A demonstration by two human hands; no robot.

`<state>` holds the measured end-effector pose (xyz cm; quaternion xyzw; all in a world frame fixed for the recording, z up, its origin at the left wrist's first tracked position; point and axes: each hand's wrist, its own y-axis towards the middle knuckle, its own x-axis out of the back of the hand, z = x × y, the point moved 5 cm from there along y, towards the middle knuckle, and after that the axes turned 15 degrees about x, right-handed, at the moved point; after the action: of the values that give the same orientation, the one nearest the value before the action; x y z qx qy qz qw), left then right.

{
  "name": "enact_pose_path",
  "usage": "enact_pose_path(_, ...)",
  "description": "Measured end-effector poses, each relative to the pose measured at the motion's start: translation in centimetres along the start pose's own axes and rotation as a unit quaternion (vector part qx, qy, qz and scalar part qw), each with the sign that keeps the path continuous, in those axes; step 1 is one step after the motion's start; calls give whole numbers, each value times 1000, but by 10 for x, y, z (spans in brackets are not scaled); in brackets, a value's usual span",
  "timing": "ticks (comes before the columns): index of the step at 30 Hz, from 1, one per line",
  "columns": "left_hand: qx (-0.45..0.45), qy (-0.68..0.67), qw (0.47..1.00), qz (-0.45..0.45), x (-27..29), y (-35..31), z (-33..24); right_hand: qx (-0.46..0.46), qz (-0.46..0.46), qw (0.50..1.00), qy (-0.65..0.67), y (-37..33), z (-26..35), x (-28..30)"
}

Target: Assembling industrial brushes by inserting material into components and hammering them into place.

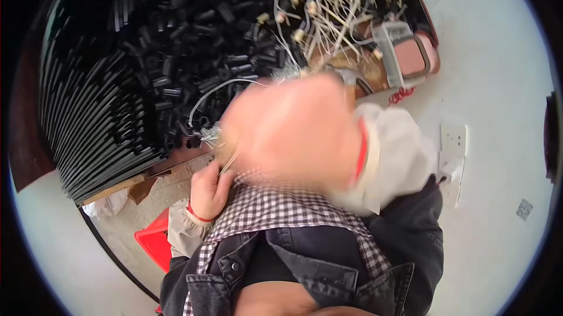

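Note:
My left hand (208, 191) is at the table's front edge, its thumb and fingers pinched on a few thin pale wires (230, 163). My right hand (293, 134) is a large motion blur just above and to the right of it, and its fingers cannot be made out. By the blur's left side a frayed bunch of fine clear strands (208, 135) shows. One white wire (220, 84) arcs from there over the pile of short black tubes (193, 40). What lies under my right hand is hidden.
Long black tubes (88, 122) lie side by side along the left. Pale wires with small cream connectors (316, 11) are heaped at the back right, near a clear plastic box (393, 37). A white power strip (453, 163) is at the right; a red object (155, 240) sits low left.

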<state>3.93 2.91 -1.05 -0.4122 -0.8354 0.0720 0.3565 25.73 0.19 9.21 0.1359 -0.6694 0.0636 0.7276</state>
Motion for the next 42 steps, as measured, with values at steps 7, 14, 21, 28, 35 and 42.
enact_pose_path(7, -22, 7, 1000, -19, 3, 7, -9, -30, -112, 987, -110, 11, -76, -94)
enact_pose_path(14, -68, 26, 997, -40, 2, 14, -23, -60, -264, 850, 453, -40, -29, -46)
enact_pose_path(21, -132, 147, 979, 54, -17, 8, -48, -119, -313, 761, 556, -88, 15, -50)
enact_pose_path(28, -69, 120, 987, 79, -22, 24, -24, -119, -115, 969, 185, -51, 7, -60)
enact_pose_path(35, -120, 152, 975, -106, 0, 19, -24, -50, -96, 994, 19, -40, -50, -101)
enact_pose_path(42, -68, 254, 948, -181, 3, 17, -29, -50, -204, 966, 147, -43, -56, -83)
